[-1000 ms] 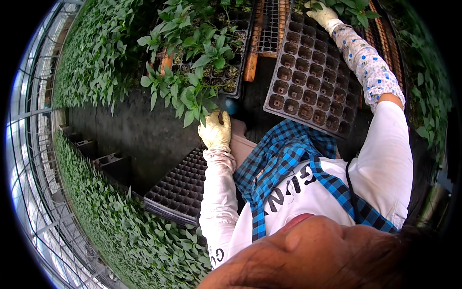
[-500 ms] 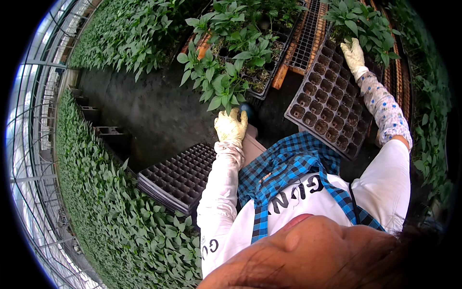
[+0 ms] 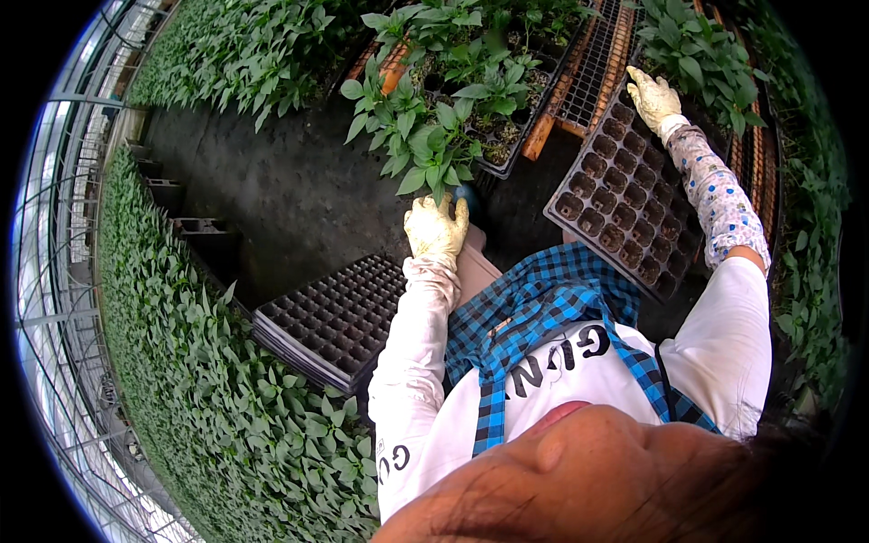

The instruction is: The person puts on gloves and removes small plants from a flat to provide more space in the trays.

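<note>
My left hand [image 3: 436, 228], in a pale, soiled glove, has bent fingers just below the leaves of green seedlings [image 3: 433, 145]. Leaves meet its fingertips, and what lies inside the grip is hidden. These plants overhang the near end of a dark seedling tray [image 3: 500, 168]. At the upper right, my right hand [image 3: 654, 98], gloved too, reaches over the far edge of a tilted cell tray [image 3: 617, 185]. Its fingers are apart and I see nothing in them. Brown soil shows in that tray's bare cells. More leafy seedlings [image 3: 692, 54] stand beside the right hand.
A stack of black cell trays [image 3: 330, 317] lies left of my left forearm. Dense plants [image 3: 226, 398] line the left side, next to concrete blocks [image 3: 206, 231]. Wooden slats [image 3: 539, 136] and black mesh [image 3: 584, 81] lie between the trays. Dark floor [image 3: 272, 199] stretches ahead.
My right hand has shifted slightly left and away from me, along the tilted tray's far edge. My left hand has risen a little in the picture, staying by the leaves. The view has shifted slightly.
</note>
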The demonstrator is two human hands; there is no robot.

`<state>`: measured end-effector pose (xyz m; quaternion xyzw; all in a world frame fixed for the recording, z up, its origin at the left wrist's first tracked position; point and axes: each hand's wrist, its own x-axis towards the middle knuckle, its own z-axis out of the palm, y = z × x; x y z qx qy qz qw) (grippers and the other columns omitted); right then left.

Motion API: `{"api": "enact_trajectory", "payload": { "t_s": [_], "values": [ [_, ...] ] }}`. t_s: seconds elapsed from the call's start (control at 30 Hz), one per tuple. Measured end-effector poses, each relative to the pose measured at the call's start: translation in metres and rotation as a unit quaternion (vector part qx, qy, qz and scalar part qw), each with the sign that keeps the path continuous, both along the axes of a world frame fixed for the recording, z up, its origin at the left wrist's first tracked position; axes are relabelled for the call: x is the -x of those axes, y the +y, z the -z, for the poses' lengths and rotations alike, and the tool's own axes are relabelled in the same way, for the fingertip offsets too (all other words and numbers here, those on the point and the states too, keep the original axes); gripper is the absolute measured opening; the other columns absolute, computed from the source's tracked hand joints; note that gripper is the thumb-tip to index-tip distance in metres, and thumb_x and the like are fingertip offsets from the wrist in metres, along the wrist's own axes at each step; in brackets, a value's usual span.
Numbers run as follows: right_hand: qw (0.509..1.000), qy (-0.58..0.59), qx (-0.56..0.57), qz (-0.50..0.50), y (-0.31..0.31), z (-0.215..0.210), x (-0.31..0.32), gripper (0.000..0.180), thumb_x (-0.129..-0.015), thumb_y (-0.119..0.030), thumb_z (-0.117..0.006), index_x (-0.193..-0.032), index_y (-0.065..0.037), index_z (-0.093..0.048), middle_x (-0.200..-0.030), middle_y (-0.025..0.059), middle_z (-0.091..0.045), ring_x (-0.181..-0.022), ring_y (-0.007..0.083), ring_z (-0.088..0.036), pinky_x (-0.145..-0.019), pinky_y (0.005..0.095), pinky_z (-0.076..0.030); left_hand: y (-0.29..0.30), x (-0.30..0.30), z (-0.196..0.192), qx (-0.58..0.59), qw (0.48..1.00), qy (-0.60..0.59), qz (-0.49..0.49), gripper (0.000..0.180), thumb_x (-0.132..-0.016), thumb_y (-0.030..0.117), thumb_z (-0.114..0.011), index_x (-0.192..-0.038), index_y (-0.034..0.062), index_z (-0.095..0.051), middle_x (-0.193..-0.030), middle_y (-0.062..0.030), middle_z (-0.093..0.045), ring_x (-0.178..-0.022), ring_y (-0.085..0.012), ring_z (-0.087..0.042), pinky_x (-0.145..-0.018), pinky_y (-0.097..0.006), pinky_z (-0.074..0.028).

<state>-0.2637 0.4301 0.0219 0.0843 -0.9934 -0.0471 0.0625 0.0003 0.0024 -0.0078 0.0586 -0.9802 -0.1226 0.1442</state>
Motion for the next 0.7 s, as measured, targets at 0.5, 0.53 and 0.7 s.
{"api": "enact_trajectory", "payload": {
  "t_s": [0.5,0.53,0.7],
  "values": [
    [0.901,-0.056,0.312,-0.296,-0.195,-0.06,0.074,0.037,-0.103,-0.034,-0.049,-0.107,-0.002,-0.067,-0.101,0.0161,-0.071,-0.098,0.0326,-0.067,-0.084,0.0441,-0.053,-0.005,0.0,-0.002,-0.004,0.999,-0.036,-0.008,0.035,-0.086,0.04,-0.067,-0.101,0.0101,-0.076,-0.095,-0.0108,-0.072,-0.095,-0.0324,-0.064,-0.082,-0.046,-0.047],
    [0.895,-0.025,0.339,-0.289,-0.212,-0.054,0.086,0.039,-0.102,-0.036,-0.05,-0.113,-0.003,-0.068,-0.103,0.0153,-0.071,-0.098,0.0325,-0.067,-0.087,0.0421,-0.054,-0.005,0.0,-0.003,-0.006,1.0,-0.029,-0.006,0.034,-0.086,0.039,-0.067,-0.1,0.0099,-0.076,-0.095,-0.0096,-0.072,-0.095,-0.0323,-0.064,-0.082,-0.046,-0.048],
    [0.847,0.01,0.393,-0.357,-0.288,0.002,0.121,0.033,-0.099,-0.027,-0.054,-0.12,-0.007,-0.069,-0.109,0.0124,-0.071,-0.102,0.0278,-0.066,-0.091,0.0383,-0.051,-0.012,-0.011,-0.008,-0.019,0.999,-0.032,-0.028,0.031,-0.086,0.038,-0.068,-0.096,0.0093,-0.074,-0.094,-0.0088,-0.072,-0.094,-0.0324,-0.064,-0.082,-0.047,-0.048]
  ]
}}
